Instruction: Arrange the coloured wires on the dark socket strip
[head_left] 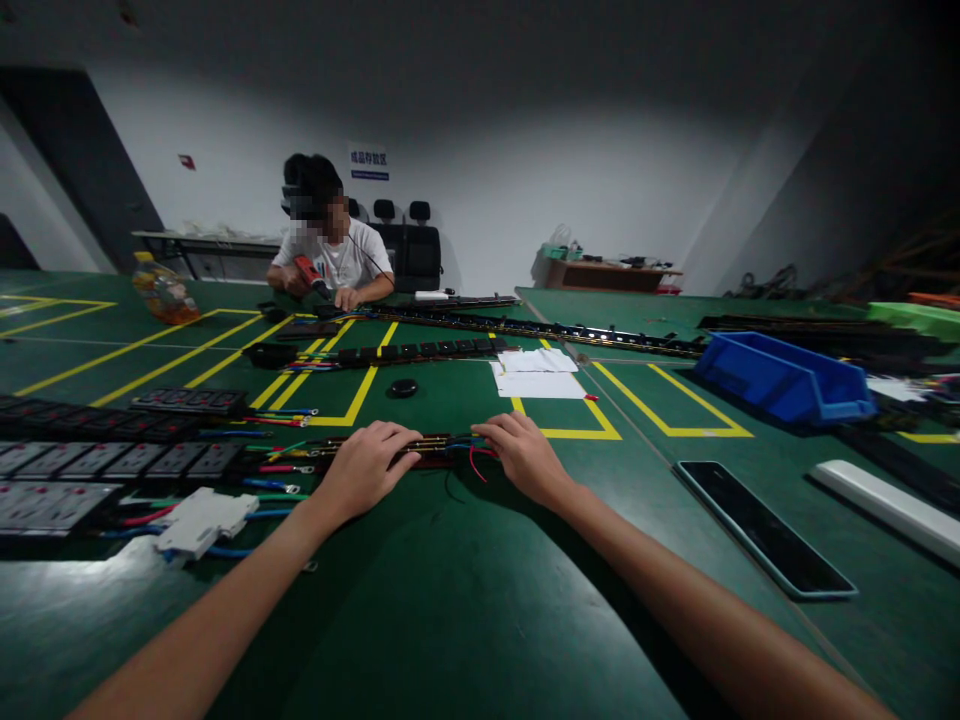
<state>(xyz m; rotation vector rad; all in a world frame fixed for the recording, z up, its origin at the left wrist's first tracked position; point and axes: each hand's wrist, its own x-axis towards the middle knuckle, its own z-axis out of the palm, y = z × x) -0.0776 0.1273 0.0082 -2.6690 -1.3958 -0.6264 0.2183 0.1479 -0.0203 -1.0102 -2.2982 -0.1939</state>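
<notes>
My left hand [367, 465] lies knuckles up over the left part of a dark socket strip with copper bars [439, 446], fingers curled down onto it. Resting on the strip's right end is my right hand [525, 455], fingers bent over the red, blue and black wires [474, 458] that come out there. Both hands press or grip the strip on the green table [450, 580]. What the fingertips pinch is hidden.
Rows of socket modules [90, 460], a white breaker [202, 520] and coloured wires lie at left. A black panel [765, 525], a white cover [885, 505] and a blue bin [780, 378] sit at right. Papers [540, 375] and long strips lie beyond. Another person [334, 255] works opposite with a red tool.
</notes>
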